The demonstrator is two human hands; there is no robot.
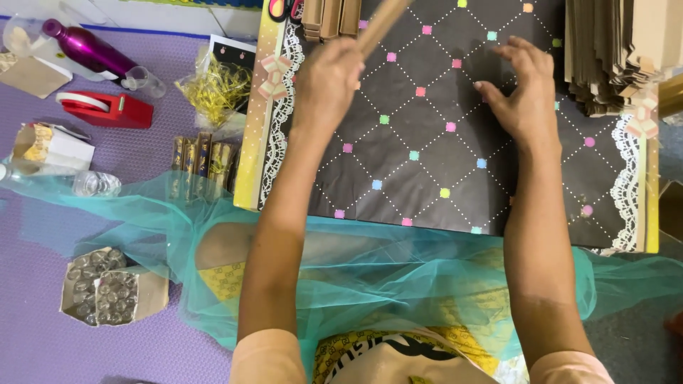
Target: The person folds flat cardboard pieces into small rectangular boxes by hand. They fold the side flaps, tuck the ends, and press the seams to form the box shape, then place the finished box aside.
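Left hand (329,75): closed round brown folded card strip (380,23), near far edge of black patterned board (427,178). Right hand (523,89): open, empty, fingertips on board. Card stack (612,50) at far right corner. Advisable: firm grip, board pressed flat.

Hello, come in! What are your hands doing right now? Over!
Left hand grips brown cardboard strip. Right hand open on black dotted board. Nothing between.

Two hands: left hand (329,80), right hand (521,91). One black patterned board (427,163). One red tape dispenser (107,108). One magenta bottle (85,48). One clear plastic bottle (89,183). Two trays of small glass vials (107,288). One bundle of gold shred (213,89). Cardboard pieces in stack (612,50): too many to count.
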